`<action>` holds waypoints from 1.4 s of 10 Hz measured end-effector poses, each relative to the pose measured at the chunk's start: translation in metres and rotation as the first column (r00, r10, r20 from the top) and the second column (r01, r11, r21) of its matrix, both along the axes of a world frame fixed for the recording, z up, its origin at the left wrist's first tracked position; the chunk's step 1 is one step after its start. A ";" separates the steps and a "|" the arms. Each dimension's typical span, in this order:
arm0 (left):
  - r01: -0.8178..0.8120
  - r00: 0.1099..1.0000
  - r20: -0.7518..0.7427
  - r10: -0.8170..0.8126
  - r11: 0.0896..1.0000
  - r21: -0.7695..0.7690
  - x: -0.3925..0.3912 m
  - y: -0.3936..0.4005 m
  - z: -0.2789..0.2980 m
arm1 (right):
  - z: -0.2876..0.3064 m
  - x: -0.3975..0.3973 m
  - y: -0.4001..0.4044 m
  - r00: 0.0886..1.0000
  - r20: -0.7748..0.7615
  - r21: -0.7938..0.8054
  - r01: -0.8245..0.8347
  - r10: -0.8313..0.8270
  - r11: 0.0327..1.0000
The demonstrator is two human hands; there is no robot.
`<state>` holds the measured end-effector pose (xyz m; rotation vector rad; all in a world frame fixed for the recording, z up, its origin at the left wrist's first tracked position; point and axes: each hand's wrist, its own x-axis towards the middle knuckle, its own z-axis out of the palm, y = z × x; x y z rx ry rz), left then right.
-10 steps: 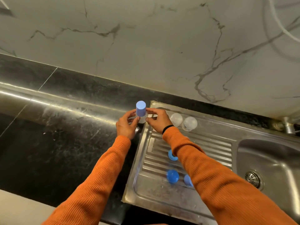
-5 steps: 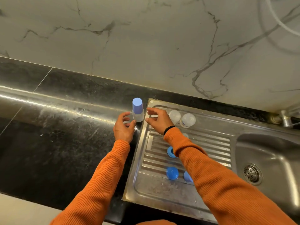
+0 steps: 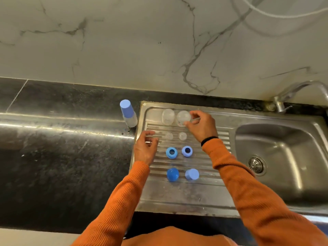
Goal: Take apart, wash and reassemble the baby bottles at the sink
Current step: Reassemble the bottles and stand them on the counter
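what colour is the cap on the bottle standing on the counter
Light periwinkle blue: the cap tops the assembled bottle, seen in the head view.

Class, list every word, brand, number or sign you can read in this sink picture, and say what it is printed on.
None can be read.
Assembled bottle on the counter: no print visible.
Two clear bottle bodies on the drainboard: any markings too faint to read.
Blue rings and caps: plain.

One head-worn wide-angle view looks steeply down and forward from close above the counter point(image 3: 53, 166); drainboard point(image 3: 177, 196) central; wall point(image 3: 142, 41) fills the top.
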<state>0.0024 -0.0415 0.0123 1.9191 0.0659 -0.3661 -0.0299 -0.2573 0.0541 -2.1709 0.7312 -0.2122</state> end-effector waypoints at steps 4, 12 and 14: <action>0.057 0.998 0.001 -0.057 0.998 0.027 0.003 -0.036 0.010 | -0.041 0.038 -0.027 0.965 -0.181 -0.141 -0.216 0.189 0.966; 0.647 0.747 -0.239 -0.621 0.761 0.046 -0.233 -0.291 -0.005 | -0.022 -0.314 -0.264 0.952 -0.231 0.725 0.307 -0.201 0.617; 0.563 0.785 -0.360 -0.505 0.824 0.072 -0.253 -0.320 -0.011 | -0.060 -0.329 -0.278 0.877 -0.436 -0.086 0.183 -0.203 0.979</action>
